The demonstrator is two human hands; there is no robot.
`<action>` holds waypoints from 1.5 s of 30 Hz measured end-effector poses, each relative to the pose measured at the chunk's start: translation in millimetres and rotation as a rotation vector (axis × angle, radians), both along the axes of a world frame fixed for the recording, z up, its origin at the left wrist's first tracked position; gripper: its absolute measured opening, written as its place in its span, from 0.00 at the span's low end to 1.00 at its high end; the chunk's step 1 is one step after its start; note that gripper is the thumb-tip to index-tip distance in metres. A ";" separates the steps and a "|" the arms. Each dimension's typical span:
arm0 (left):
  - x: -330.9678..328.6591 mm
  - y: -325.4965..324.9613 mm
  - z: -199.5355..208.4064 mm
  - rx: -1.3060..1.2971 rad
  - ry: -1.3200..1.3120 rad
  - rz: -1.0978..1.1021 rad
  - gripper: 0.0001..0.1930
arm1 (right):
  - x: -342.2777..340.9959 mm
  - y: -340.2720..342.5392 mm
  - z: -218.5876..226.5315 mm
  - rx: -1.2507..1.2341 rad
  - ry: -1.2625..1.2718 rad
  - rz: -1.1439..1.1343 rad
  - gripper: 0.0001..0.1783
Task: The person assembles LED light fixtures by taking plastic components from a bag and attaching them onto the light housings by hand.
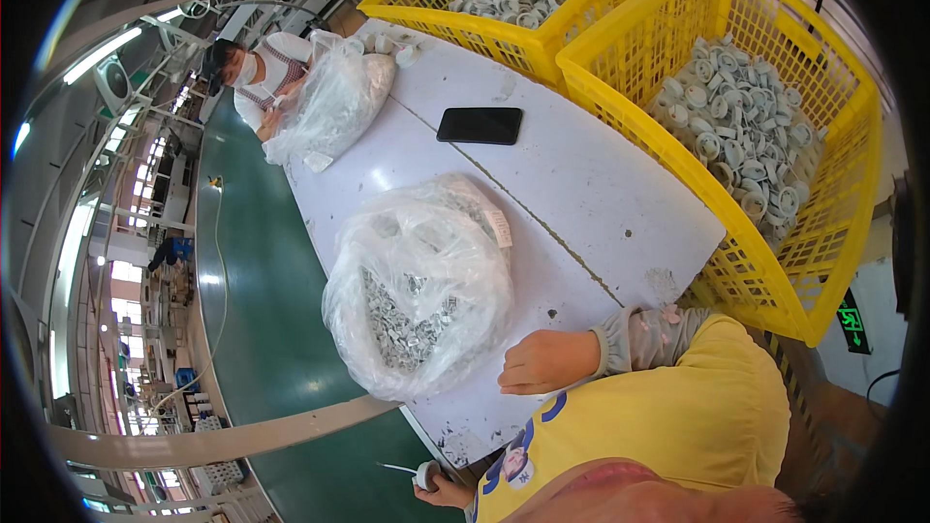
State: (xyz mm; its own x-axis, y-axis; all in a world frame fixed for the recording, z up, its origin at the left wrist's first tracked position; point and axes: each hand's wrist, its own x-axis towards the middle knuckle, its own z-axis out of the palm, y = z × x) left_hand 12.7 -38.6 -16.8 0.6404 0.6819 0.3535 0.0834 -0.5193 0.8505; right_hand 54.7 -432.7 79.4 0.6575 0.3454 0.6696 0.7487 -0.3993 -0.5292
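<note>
Left hand held low by the table's edge; white round part gripped, thin strip jutting leftward. Right hand curled over the table; whether anything is held cannot be told.

Far clear bag handled by co-worker. Near clear bag loaded with small grey pieces. Far yellow crate and near yellow crate heaped with whitish parts.

Bag label too small to be read; running figure shown on green sign.

Single head-worn fisheye, looking steeply down and out over the pale tabletop, mid-frame, close range. Wearer's yellow top very near, lower right. Right hand close, just right of centre; left hand near bottom edge. Frame leans: ceiling lamp far off, upper left. Edges bow; dark rim fills corners.
</note>
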 end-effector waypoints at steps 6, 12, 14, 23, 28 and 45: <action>0.4 10.3 -5.7 -0.104 0.112 -0.039 0.21 | -2.0 3.9 -3.8 -0.061 0.051 -0.008 0.08; -0.6 6.7 -1.6 -0.152 0.125 -0.094 0.19 | 3.1 6.9 -12.1 -0.090 0.149 0.025 0.10; 1.1 14.3 -9.1 -0.158 0.133 -0.042 0.19 | 7.5 2.7 -7.2 -0.143 0.145 -0.005 0.10; 1.6 11.9 -10.8 -0.134 0.138 0.003 0.18 | 72.4 -4.6 36.0 -0.254 -0.110 -0.051 0.04; -0.5 8.9 -8.7 -0.177 0.107 -0.016 0.17 | 118.5 29.1 10.2 -0.399 -0.076 -0.020 0.04; -1.5 11.8 -6.1 -0.342 0.092 -0.048 0.16 | 143.6 51.7 11.5 -0.208 0.446 -0.076 0.09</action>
State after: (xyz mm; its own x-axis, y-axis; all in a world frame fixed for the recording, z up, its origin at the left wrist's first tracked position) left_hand 11.3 -26.8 -22.9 0.6932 0.7191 0.0490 0.1504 -0.2108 0.9659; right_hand 198.3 -381.0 90.9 0.8928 0.3817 0.2390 0.4318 -0.5749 -0.6950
